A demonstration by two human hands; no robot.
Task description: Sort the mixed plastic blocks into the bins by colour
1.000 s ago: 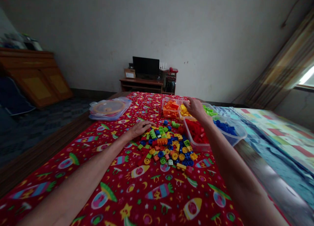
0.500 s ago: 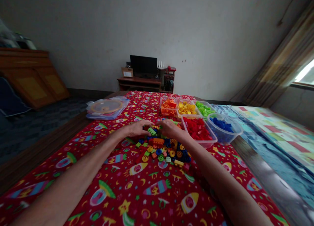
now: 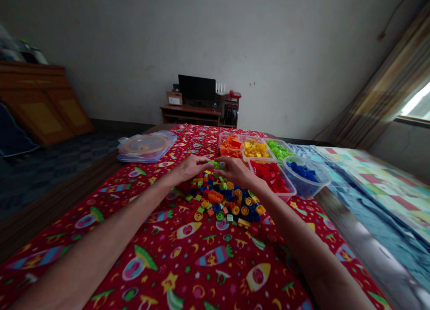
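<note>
A pile of mixed coloured building blocks lies on a red cloth printed with rockets. My left hand and my right hand meet above the far side of the pile. Both pinch a small green block between their fingertips. Beyond and to the right stand clear tubs sorted by colour: orange, yellow, green, red and a round one with blue blocks.
A stack of clear tub lids lies at the far left of the cloth. A wooden edge runs along the left; a patterned mat lies to the right. A low desk with a monitor stands at the far wall.
My right hand came back from the yellow tub to the pile and met my left hand. Both hands lifted a green block slightly off the pile.
</note>
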